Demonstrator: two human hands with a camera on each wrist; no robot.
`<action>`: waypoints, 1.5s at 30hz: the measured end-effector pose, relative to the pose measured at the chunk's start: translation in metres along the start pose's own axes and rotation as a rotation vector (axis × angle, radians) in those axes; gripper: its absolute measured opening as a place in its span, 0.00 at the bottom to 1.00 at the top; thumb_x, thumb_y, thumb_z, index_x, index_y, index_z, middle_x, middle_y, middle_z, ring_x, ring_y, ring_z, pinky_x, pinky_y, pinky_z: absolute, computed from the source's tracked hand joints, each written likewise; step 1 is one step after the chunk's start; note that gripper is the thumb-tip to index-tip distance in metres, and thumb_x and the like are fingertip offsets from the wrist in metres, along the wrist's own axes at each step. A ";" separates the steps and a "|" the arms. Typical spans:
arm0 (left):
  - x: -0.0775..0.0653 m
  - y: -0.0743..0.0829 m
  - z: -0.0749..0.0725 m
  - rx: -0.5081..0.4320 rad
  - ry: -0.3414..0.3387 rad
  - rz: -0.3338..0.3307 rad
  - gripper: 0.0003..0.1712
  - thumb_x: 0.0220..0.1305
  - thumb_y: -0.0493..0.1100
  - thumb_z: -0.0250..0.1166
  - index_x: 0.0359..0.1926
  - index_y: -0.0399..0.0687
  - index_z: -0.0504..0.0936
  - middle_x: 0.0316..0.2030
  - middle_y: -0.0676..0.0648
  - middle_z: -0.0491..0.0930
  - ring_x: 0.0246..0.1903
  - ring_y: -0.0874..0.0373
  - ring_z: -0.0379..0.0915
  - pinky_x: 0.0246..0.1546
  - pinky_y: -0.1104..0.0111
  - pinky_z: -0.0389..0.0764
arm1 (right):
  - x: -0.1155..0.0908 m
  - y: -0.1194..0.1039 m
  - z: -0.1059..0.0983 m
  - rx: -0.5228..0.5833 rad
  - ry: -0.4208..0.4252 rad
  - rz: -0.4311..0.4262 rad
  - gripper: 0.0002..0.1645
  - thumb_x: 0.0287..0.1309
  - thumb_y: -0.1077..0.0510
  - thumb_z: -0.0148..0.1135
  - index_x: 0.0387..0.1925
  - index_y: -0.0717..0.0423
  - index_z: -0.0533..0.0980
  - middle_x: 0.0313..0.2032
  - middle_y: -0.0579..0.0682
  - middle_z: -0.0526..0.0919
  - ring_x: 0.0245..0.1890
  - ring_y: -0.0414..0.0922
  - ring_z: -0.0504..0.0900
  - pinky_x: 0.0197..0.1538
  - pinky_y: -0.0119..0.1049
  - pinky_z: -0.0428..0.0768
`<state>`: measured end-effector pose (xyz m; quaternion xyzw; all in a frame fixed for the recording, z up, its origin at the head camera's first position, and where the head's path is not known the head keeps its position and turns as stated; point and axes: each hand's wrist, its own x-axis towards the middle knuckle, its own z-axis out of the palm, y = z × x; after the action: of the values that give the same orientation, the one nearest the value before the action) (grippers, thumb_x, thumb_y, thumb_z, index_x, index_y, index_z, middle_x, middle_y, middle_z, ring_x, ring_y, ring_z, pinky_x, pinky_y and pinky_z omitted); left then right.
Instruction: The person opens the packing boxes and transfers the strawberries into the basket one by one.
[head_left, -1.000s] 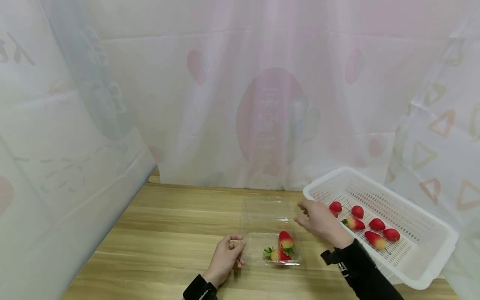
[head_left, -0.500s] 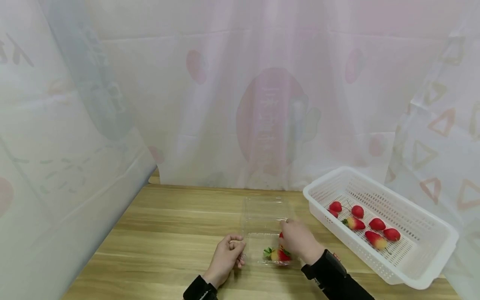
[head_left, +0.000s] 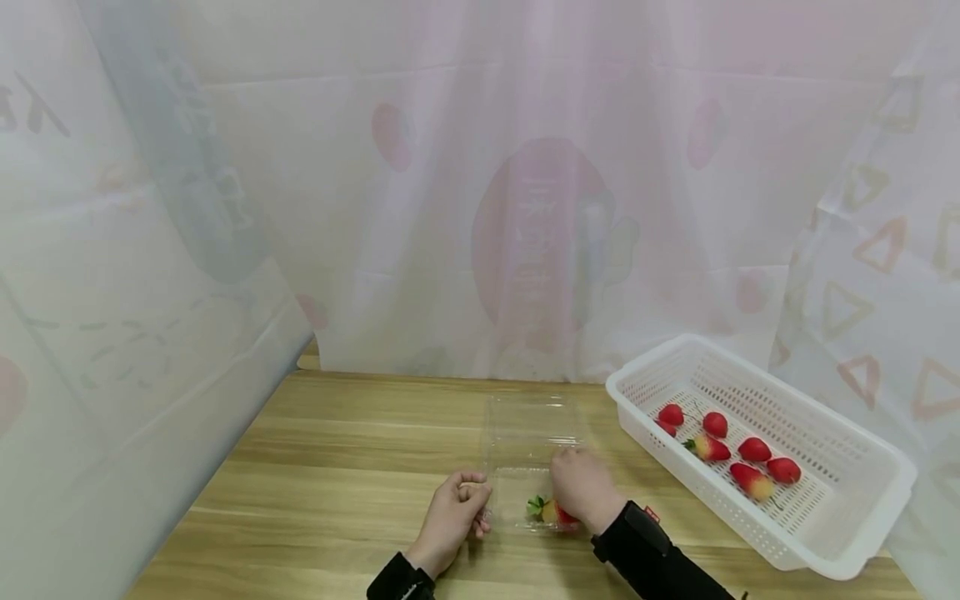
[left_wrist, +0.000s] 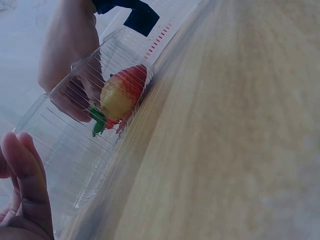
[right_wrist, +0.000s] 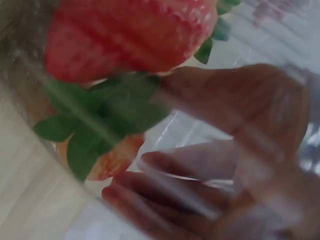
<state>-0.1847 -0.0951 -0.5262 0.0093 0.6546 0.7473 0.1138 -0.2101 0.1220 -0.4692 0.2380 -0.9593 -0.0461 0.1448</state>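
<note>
A hinged clear plastic box [head_left: 513, 487] lies unfolded on the table, its lid [head_left: 525, 417] laid back. My left hand [head_left: 447, 518] pinches the box's left rim between thumb and fingers. Inside, at the front right, one red-and-yellow strawberry [left_wrist: 120, 97] lies on its side, its green leaves pointing left. My right hand [head_left: 588, 489] reaches into the box's right side and covers a second strawberry in the head view. Through the plastic, the right wrist view shows thumb and fingers around this leafy strawberry [right_wrist: 117, 159], beside the other red strawberry [right_wrist: 130, 40].
A white perforated basket [head_left: 847, 508] stands at an angle on the right, with several strawberries [head_left: 708, 447] inside. Wood-grain table [head_left: 322, 475] stretches left of the box. Printed white cloth [head_left: 420, 250] hangs behind and at both sides.
My right hand has moved left and down from beside the basket into the box, onto the strawberry at its right side. My left hand and the basket's strawberries have stayed still.
</note>
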 end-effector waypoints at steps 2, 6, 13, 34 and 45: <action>0.000 0.000 0.000 -0.001 -0.001 0.000 0.22 0.73 0.38 0.57 0.60 0.28 0.64 0.21 0.53 0.74 0.17 0.67 0.73 0.17 0.79 0.76 | 0.000 0.000 -0.001 -0.018 -0.007 -0.012 0.05 0.47 0.63 0.70 0.23 0.59 0.80 0.25 0.54 0.83 0.31 0.50 0.84 0.42 0.43 0.84; 0.000 0.000 0.000 -0.003 -0.001 0.004 0.22 0.73 0.37 0.57 0.60 0.28 0.63 0.21 0.53 0.74 0.17 0.67 0.73 0.17 0.79 0.76 | 0.001 -0.001 -0.002 -0.016 -0.030 -0.017 0.04 0.49 0.63 0.69 0.24 0.60 0.81 0.25 0.54 0.83 0.31 0.50 0.84 0.42 0.43 0.84; -0.001 -0.001 0.000 -0.004 -0.002 0.021 0.22 0.73 0.37 0.57 0.60 0.26 0.63 0.21 0.53 0.74 0.17 0.67 0.73 0.17 0.79 0.76 | 0.002 0.000 0.000 0.013 -0.046 -0.026 0.04 0.51 0.64 0.68 0.24 0.60 0.80 0.26 0.54 0.83 0.31 0.50 0.84 0.41 0.43 0.84; -0.001 0.001 0.000 0.000 -0.007 0.000 0.23 0.74 0.38 0.56 0.61 0.29 0.63 0.22 0.53 0.74 0.17 0.66 0.74 0.18 0.78 0.77 | 0.010 0.005 0.006 0.281 -0.236 0.041 0.12 0.52 0.60 0.72 0.37 0.62 0.80 0.35 0.56 0.82 0.38 0.51 0.82 0.45 0.46 0.82; -0.001 0.001 0.000 0.009 0.002 0.001 0.22 0.73 0.38 0.57 0.60 0.29 0.64 0.21 0.53 0.73 0.17 0.66 0.74 0.18 0.78 0.77 | 0.010 0.006 0.006 0.342 -0.223 0.045 0.14 0.52 0.61 0.73 0.39 0.62 0.80 0.36 0.57 0.82 0.35 0.49 0.80 0.40 0.44 0.81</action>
<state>-0.1842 -0.0950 -0.5253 0.0096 0.6581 0.7444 0.1127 -0.2227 0.1232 -0.4717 0.2312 -0.9683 0.0948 -0.0037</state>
